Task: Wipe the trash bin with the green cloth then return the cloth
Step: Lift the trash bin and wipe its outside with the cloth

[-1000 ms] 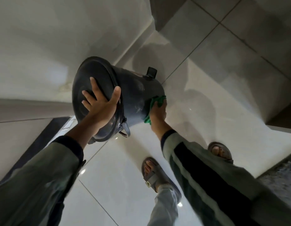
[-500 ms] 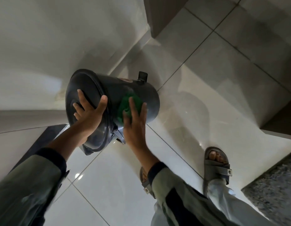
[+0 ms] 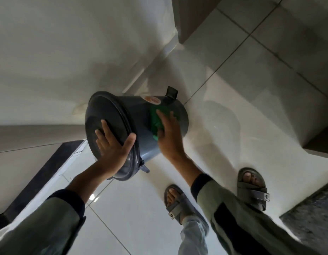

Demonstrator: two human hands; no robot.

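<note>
A dark grey trash bin with a closed lid stands tilted on the white tiled floor, its lid facing me. My left hand lies flat on the lid with its thumb hooked over the rim, steadying the bin. My right hand presses the green cloth flat against the bin's side wall, fingers spread over it. A round orange sticker sits on the wall above the cloth. The pedal sticks out at the bin's base.
A white wall runs along the left, close behind the bin. My two feet in grey sandals stand on the glossy tiles to the right of the bin. A dark speckled mat lies at the lower right.
My right hand has slid the cloth from the bin's lower side up onto its wall and along it toward the base. The left hand stays on the lid.
</note>
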